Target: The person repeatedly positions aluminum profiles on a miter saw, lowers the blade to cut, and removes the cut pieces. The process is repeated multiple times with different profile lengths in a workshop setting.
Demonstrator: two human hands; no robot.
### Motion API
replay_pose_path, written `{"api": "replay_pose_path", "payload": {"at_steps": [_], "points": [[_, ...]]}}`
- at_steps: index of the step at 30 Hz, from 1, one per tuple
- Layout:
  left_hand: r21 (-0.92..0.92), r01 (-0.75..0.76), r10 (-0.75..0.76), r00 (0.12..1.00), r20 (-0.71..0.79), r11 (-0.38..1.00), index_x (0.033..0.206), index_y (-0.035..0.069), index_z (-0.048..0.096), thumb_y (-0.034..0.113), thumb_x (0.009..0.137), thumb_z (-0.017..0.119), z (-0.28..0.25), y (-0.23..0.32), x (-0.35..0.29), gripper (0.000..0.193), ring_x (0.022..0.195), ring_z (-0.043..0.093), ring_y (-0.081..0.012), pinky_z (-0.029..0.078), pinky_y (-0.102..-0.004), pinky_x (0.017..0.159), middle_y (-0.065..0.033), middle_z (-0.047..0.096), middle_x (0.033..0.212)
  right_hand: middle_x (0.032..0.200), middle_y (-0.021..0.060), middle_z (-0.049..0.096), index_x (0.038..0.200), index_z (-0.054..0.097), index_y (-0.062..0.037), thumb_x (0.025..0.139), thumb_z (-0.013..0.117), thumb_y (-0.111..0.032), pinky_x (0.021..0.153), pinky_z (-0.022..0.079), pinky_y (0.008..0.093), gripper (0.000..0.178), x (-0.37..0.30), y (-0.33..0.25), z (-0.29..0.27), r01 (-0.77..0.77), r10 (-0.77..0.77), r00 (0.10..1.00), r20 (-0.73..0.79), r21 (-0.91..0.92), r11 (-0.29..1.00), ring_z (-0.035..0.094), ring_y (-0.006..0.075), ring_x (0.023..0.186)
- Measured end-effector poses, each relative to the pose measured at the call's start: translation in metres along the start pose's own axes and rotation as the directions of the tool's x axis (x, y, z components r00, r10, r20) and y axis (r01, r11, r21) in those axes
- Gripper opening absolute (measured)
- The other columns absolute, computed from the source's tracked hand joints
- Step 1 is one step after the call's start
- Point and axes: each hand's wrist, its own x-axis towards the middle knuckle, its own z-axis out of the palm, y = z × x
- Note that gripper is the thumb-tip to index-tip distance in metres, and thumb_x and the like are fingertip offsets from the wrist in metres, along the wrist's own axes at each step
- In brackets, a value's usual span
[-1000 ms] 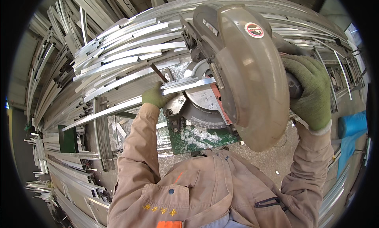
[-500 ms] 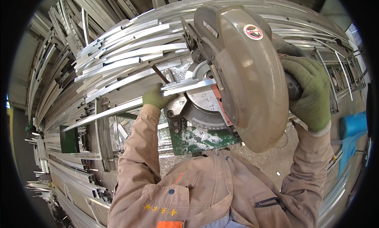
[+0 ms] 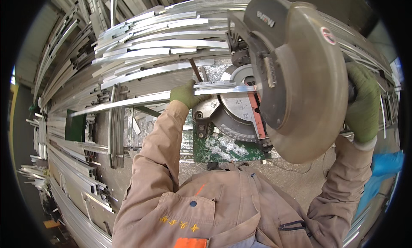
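A mitre saw with a big brownish guard (image 3: 313, 85) stands in front of me. My right hand (image 3: 364, 103), in a green glove, is closed round the handle at the right side of the saw head; the guard partly hides the handle. My left hand (image 3: 183, 95), also gloved in green, grips a long silver metal bar (image 3: 128, 102). The bar runs from the far left across the round saw table (image 3: 237, 104), and its right end reaches the red slotted insert (image 3: 258, 115) beside the saw head. The guard hides the blade.
Many silver metal profiles (image 3: 171, 44) are stacked behind the saw. White shavings (image 3: 225, 148) cover parts of the green base (image 3: 201, 153). A dark green upright plate (image 3: 75, 127) stands beneath the bar's left end. Blue sheeting (image 3: 384, 164) lies at the right.
The view has shifted, so most things sit further right. The saw head, with my right hand on it, has shifted right more than the saw table. My left hand stays on the bar.
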Motion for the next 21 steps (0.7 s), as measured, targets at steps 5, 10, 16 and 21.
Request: {"api": "replay_pose_path", "payload": {"at_steps": [5, 10, 16, 21], "points": [[-0.024, -0.012, 0.012, 0.999, -0.04, 1.0, 0.163, 0.017, 0.077, 0.108, 0.082, 0.085, 0.007, -0.005, -0.004, 0.121, 0.122, 0.09, -0.0455, 0.07, -0.054, 0.107, -0.0202, 0.093, 0.132, 0.117, 0.0193, 0.09, 0.126, 0.089, -0.0031, 0.085, 0.107, -0.019, 0.097, 0.067, 0.0479, 0.048, 0.016, 0.003, 0.003, 0.063, -0.063, 0.997, -0.04, 0.008, 0.998, 0.086, 0.0413, 0.105], [0.004, -0.004, 0.004, 1.0, 0.008, 1.0, 0.166, 0.016, 0.074, 0.108, 0.083, 0.084, -0.002, -0.002, -0.006, 0.124, 0.126, 0.09, -0.0437, 0.07, -0.0526, 0.107, -0.0192, 0.094, 0.133, 0.113, 0.0169, 0.087, 0.121, 0.089, -0.0043, 0.084, 0.106, -0.019, 0.095, 0.065, 0.0473, 0.044, 0.005, -0.003, 0.001, 0.006, -0.006, 1.0, 0.015, 0.045, 0.999, 0.083, 0.0404, 0.104], [-0.02, -0.03, 0.029, 0.999, -0.033, 0.999, 0.166, 0.017, 0.075, 0.109, 0.081, 0.084, 0.009, -0.013, 0.0, 0.125, 0.123, 0.09, -0.0437, 0.07, -0.0539, 0.106, -0.0189, 0.094, 0.131, 0.119, 0.0159, 0.088, 0.131, 0.089, -0.0066, 0.081, 0.107, -0.021, 0.1, 0.066, 0.052, 0.054, -0.015, 0.008, 0.005, 0.091, -0.09, 0.996, 0.02, -0.049, 0.995, 0.083, 0.0435, 0.109], [0.012, -0.01, 0.01, 1.0, -0.013, 1.0, 0.166, 0.017, 0.075, 0.11, 0.082, 0.082, 0.005, -0.007, -0.001, 0.125, 0.122, 0.09, -0.0447, 0.071, -0.0549, 0.105, -0.0204, 0.093, 0.131, 0.12, 0.0165, 0.088, 0.126, 0.088, -0.0063, 0.084, 0.104, -0.023, 0.101, 0.066, 0.0544, 0.048, -0.032, 0.001, 0.01, 0.081, -0.081, 0.997, -0.007, -0.064, 0.995, 0.083, 0.0447, 0.111]]}}
